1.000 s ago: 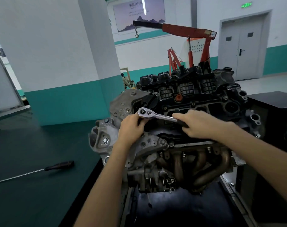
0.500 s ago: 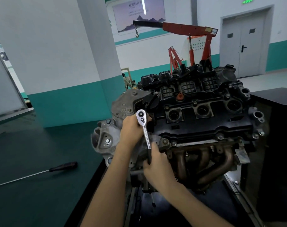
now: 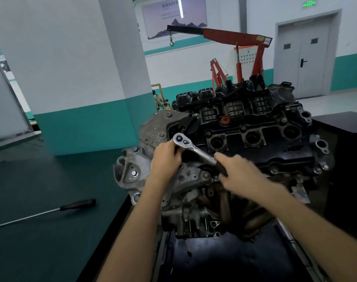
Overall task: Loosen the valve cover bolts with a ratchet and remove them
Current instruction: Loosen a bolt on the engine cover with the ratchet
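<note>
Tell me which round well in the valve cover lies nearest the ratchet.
The leftmost well, beside the ratchet; the other two lie further right.

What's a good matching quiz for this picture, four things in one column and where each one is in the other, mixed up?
Column one:
1. left hand
2. right hand
3. screwdriver
4. red hoist

Column two:
A. lies on the green bench
B. grips the black handle of the ratchet
C. stands behind the engine
D. holds the ratchet at its head

Pairs: 1-D, 2-B, 3-A, 4-C.
</note>
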Demonstrator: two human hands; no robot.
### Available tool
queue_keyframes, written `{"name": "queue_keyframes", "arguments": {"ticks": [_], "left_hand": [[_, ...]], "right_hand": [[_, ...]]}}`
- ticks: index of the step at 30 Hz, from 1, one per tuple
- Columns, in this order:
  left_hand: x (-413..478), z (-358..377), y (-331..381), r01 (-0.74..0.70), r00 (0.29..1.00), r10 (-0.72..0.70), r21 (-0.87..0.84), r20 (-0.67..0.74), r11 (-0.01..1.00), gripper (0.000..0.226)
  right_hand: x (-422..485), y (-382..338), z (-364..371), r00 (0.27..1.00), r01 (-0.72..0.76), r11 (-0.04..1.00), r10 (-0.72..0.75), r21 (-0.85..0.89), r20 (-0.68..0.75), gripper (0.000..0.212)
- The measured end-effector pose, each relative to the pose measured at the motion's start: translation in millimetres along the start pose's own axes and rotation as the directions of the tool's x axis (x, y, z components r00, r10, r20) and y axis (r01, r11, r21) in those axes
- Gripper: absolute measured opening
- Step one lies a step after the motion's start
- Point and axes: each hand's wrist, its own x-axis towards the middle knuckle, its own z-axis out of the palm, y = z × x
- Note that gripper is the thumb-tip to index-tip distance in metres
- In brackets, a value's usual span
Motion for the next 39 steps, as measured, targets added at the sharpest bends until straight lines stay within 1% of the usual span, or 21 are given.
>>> {"name": "queue_keyframes", "arguments": {"ticks": [1,3,5,7,10,13,14,16,18,20,22,23,24,26,27,30,32,34,35,37,39], "left_hand": [[1.3,0.2,-1.1,0.006,1.0,-0.006,0.022,0.015,1.0,0.016],[3.0,0.3,-3.1,0.012,0.999,-0.013,0.034,0.04,0.999,0.017],[3.1,0.3,-5.5,0.023,0.998,-0.024,0.023,0.057,0.999,0.018],[3.0,0.6,-7.9,0.023,0.998,-0.024,0.007,0.05,1.0,0.014],[2.5,-1.5,-8.3,-0.031,0.999,0.032,-0.082,0.005,0.996,0.007],[0.9,-6.9,-7.3,-0.112,0.992,0.119,-0.162,0.033,0.98,0.023],[0.1,-8.4,-7.5,-0.131,0.988,0.144,-0.183,0.058,0.974,0.028],[0.4,-9.4,-7.7,-0.142,0.983,0.16,-0.172,0.095,0.975,0.025],[1.5,-7.5,-8.0,-0.116,0.99,0.127,-0.144,0.067,0.983,0.017],[-0.3,-4.7,-5.4,-0.075,0.996,0.079,-0.134,0.03,0.988,0.016],[-1.2,-2.7,-3.1,-0.037,0.999,0.038,-0.11,0.007,0.993,0.016],[-0.8,-1.8,-2.8,-0.02,1.0,0.02,-0.094,-0.002,0.995,0.016],[-0.3,-0.9,-3.0,-0.01,1.0,0.009,-0.077,-0.004,0.997,0.016],[1.2,-0.8,-3.9,0.002,1.0,-0.001,-0.06,0.018,0.998,0.015],[1.2,-1.4,-3.8,0.014,0.999,-0.012,-0.066,0.032,0.998,0.016],[0.0,-3.1,-4.4,0.033,0.998,-0.028,-0.102,0.05,0.994,0.02],[-1.3,-5.0,-4.0,0.02,0.998,-0.014,-0.122,0.055,0.992,0.022],[-3.4,-6.5,-3.2,-0.019,0.998,0.029,-0.181,0.054,0.983,0.018],[-3.9,-7.6,-3.4,-0.045,0.997,0.057,-0.209,0.05,0.977,0.023],[-3.0,-9.6,-5.1,-0.1,0.991,0.118,-0.252,0.057,0.963,0.03],[-0.1,-10.4,-7.3,-0.137,0.984,0.161,-0.258,0.077,0.956,0.024]], "right_hand": [[-12.3,-13.9,14.0,0.999,-0.053,0.983,0.051,0.175,0.019,0.022],[-26.9,-46.4,41.4,0.991,-0.132,0.875,0.117,0.466,0.06,0.021],[-27.8,-76.8,64.4,0.981,-0.174,0.791,0.188,0.586,0.037,0.025],[-26.3,-96.4,77.1,0.976,-0.183,0.754,0.218,0.631,0.022,0.036],[-25.1,-84.6,74.0,0.981,-0.182,0.8,0.187,0.572,0.051,0.037],[-21.0,-44.4,47.0,0.991,-0.115,0.89,0.069,0.442,0.117,0.032],[-16.3,-29.6,33.4,0.992,-0.073,0.929,0.028,0.363,0.127,0.03],[0.6,-1.5,4.0,0.991,0.017,0.994,-0.031,0.107,0.127,0.034],[20.6,17.9,-22.5,0.991,0.108,0.978,-0.091,-0.179,0.101,0.037],[30.2,22.6,-33.4,0.989,0.147,0.954,-0.136,-0.261,0.062,0.033],[22.6,15.9,-22.9,0.995,0.095,0.974,-0.093,-0.206,0.02,0.029],[12.8,8.9,-11.2,0.999,0.049,0.992,-0.048,-0.118,0.012,0.028],[0.6,-0.8,2.3,1.0,-0.003,0.999,0.002,0.034,0.022,0.025],[-20.5,-26.6,29.9,0.994,-0.095,0.918,0.07,0.384,0.08,0.022],[-25.5,-41.3,42.2,0.992,-0.127,0.864,0.1,0.487,0.082,0.022],[-26.7,-78.6,68.6,0.983,-0.163,0.761,0.177,0.628,0.04,0.022],[-26.1,-86.1,73.9,0.983,-0.16,0.734,0.176,0.66,0.043,0.026],[-24.8,-73.1,66.0,0.988,-0.147,0.778,0.14,0.611,0.059,0.029],[-23.6,-62.3,57.4,0.992,-0.129,0.804,0.102,0.58,0.079,0.029],[-17.4,-36.1,33.6,0.993,-0.071,0.872,0.014,0.485,0.12,0.028],[-1.6,-7.4,4.1,0.99,0.007,0.951,-0.05,0.309,0.134,0.024]]}}
